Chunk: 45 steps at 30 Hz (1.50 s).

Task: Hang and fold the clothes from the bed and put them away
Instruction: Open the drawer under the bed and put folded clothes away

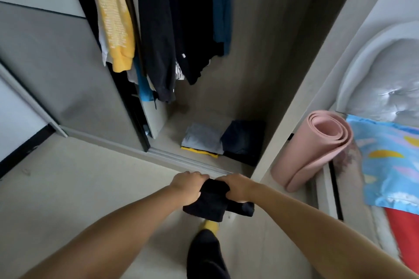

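A folded black garment [215, 201] hangs between both my hands in front of the open wardrobe [267, 102]. My left hand [188, 186] grips its left edge and my right hand [238, 188] grips its right edge, thumbs on top. On the wardrobe floor lie two folded piles: a grey garment over a yellow one [203, 139] and a dark navy pile [244, 140] to its right. Several clothes hang above them, among them a yellow sweatshirt [115, 22] and dark tops [158, 29].
The grey sliding door [68, 70] stands to the left. A rolled pink mat [317, 149] leans against the wardrobe's right side. The bed with a blue patterned cover [390, 165] and a red cloth [403, 233] is at the right. My leg and yellow-socked foot [210, 225] are below.
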Motion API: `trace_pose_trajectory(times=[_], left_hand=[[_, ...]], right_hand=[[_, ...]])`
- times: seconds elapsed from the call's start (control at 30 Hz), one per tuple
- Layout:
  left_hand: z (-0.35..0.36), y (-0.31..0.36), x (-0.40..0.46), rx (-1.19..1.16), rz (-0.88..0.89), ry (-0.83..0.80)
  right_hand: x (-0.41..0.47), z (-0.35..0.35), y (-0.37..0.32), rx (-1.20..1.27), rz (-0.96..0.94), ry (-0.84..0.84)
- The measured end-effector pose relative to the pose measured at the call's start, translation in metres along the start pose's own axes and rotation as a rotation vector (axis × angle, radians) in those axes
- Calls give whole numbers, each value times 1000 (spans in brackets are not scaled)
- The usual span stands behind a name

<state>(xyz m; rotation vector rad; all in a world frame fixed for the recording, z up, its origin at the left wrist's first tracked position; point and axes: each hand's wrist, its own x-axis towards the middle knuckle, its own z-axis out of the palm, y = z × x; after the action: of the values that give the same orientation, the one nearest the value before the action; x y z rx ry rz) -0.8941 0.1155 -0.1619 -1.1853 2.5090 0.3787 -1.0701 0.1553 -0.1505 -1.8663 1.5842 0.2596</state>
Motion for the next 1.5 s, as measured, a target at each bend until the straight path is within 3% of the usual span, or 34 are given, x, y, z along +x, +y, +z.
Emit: trace_pose_trajectory(times=[0.37, 0.67, 0.87, 0.93, 1.03, 1.1, 1.3, 1.5], left_hand=[[-65, -75, 221, 44, 105, 15], [-61, -116, 388, 42, 245, -43], [-35, -92, 530, 99, 226, 276], [-26, -81, 568, 51, 243, 308], [13, -64, 627, 40, 316, 360], [56, -50, 652, 56, 357, 373], [226, -32, 696, 29, 380, 89], [231, -39, 698, 131, 451, -91]], right_hand=[[165, -106, 96, 127, 162, 88], [279, -136, 178, 178, 289, 153], [350, -147, 280, 2, 456, 422], [363, -147, 313, -82, 489, 519], [393, -118, 367, -194, 560, 618], [409, -79, 397, -198, 617, 589], [474, 72, 453, -202, 788, 407], [475, 95, 456, -104, 809, 285]])
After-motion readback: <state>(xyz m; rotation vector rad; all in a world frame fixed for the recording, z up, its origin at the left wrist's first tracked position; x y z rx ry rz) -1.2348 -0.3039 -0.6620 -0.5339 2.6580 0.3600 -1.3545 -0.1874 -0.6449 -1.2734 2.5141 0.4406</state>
